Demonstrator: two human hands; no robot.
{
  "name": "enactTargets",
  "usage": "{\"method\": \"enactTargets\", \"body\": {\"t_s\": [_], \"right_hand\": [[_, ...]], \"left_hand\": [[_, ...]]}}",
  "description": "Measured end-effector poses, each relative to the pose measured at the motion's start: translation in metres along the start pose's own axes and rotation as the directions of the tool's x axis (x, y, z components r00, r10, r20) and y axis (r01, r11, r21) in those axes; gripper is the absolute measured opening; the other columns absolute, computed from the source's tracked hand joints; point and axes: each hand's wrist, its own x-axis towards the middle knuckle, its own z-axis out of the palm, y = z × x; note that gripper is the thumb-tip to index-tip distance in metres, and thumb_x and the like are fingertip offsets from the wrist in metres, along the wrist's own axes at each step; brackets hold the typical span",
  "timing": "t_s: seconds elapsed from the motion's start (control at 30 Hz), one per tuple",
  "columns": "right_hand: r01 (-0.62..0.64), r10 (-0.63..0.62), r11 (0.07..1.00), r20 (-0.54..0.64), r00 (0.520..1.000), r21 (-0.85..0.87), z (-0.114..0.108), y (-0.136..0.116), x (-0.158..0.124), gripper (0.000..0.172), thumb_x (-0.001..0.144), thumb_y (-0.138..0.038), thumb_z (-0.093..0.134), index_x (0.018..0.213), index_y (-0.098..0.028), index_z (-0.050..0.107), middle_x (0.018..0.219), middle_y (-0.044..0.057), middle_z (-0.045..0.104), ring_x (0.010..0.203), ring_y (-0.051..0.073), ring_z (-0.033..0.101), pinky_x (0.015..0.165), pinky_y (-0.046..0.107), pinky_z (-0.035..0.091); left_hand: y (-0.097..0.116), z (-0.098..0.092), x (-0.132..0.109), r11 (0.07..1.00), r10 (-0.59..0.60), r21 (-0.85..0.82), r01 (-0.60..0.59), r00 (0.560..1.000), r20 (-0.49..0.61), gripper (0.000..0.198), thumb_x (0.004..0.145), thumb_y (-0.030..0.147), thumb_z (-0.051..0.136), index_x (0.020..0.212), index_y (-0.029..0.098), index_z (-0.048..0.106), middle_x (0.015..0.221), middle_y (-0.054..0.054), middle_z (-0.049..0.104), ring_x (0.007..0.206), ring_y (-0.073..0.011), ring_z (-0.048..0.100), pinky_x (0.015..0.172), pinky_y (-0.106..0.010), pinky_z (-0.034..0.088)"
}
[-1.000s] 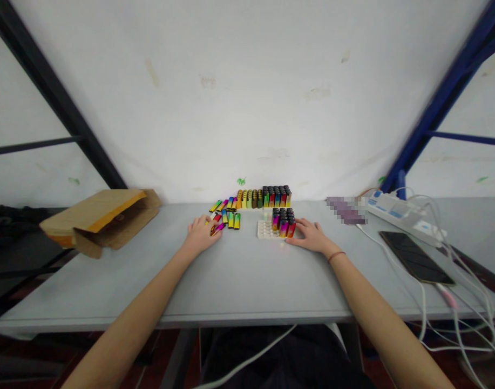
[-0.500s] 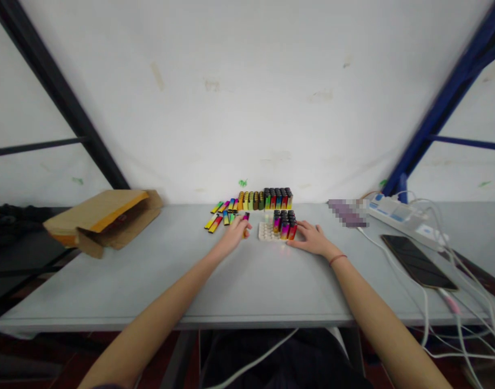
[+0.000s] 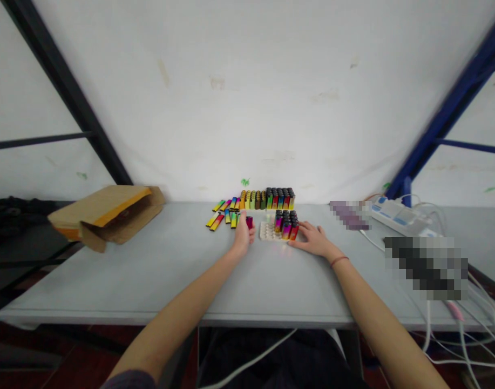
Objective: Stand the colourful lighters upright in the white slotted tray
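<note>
Your left hand (image 3: 243,233) is curled closed, pinching at least one slim magenta plastic lighter (image 3: 249,222) between thumb and fingers; you can't tell whether more sit inside the grip. It stands just left of the shallow white plastic tray with round holes (image 3: 265,231). Your right hand (image 3: 313,237) lies beside the tray's far side, thumb and forefinger apart, the fingertips at the upright multicoloured lighters with black tops (image 3: 286,227); whether it presses on them is unclear. The lighter should feel light and stiff, with a smooth casing likely to slide or twist under a loose pinch, so take it by the flat sides around mid-body and leave its ends free. The shell probably bears a firm squeeze, though a hard knock could crack it. The upright ones look easy to topple if nudged; steady those low on their sides. Left of and beyond your left hand, bright gradient-coloured flat lighters (image 3: 217,222) lie on the grey counter (image 3: 267,286), best lifted by their long edges.
</note>
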Motion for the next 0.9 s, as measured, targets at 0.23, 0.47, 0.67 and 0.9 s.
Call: {"method": "enactTargets", "body": {"t_s": [0.23, 0.47, 0.67, 0.9], "right_hand": [[-0.026, 0.026, 1.0, 0.008, 1.0, -0.013, 0.003, 0.0036, 0.0025, 0.077, 0.089, -0.07, 0.056, 0.153, -0.026, 0.049, 0.163, 0.014, 0.04, 0.152, 0.039, 0.031, 0.121, 0.07, 0.019], [-0.021, 0.021, 1.0, 0.012, 1.0, -0.004, 0.0005, 0.0003, 0.0005, 0.075, 0.091, -0.067, 0.056, 0.152, -0.025, 0.049, 0.162, 0.016, 0.041, 0.151, 0.04, 0.033, 0.12, 0.071, 0.02], [-0.014, 0.014, 1.0, 0.0, 1.0, 0.007, -0.0004, 0.0001, -0.0001, 0.074, 0.09, -0.067, 0.057, 0.151, -0.027, 0.051, 0.162, 0.014, 0.043, 0.149, 0.041, 0.035, 0.12, 0.07, 0.02], [-0.012, 0.012, 1.0, 0.009, 1.0, 0.006, 0.0007, 0.0007, 0.0005, 0.075, 0.09, -0.067, 0.057, 0.152, -0.025, 0.05, 0.163, 0.014, 0.041, 0.151, 0.039, 0.033, 0.12, 0.071, 0.019]], "left_hand": [[-0.0023, 0.0018, -0.0004, 0.999, -0.033, -0.04, 0.03, 0.996, -0.077, 0.043, 0.093, 0.052, 0.037, 0.062, 0.024, 0.036, 0.043, 0.009, 0.024, 0.034, -0.0068, 0.016, 0.036, -0.019, 0.013], [-0.0076, 0.0007, -0.0017, 0.997, 0.047, -0.047, -0.054, 0.991, -0.128, 0.045, 0.094, 0.056, 0.038, 0.063, 0.023, 0.037, 0.044, 0.009, 0.025, 0.035, -0.0064, 0.018, 0.037, -0.018, 0.016], [-0.0062, -0.0012, -0.0003, 0.999, 0.008, -0.04, -0.011, 0.996, -0.09, 0.043, 0.092, 0.056, 0.039, 0.063, 0.024, 0.037, 0.044, 0.009, 0.024, 0.034, -0.0066, 0.016, 0.037, -0.019, 0.015], [-0.0037, 0.0017, -0.001, 0.998, 0.014, -0.055, -0.017, 0.998, -0.055, 0.042, 0.095, 0.055, 0.035, 0.068, 0.023, 0.041, 0.046, 0.009, 0.027, 0.035, -0.0074, 0.021, 0.038, -0.021, 0.017]]}}
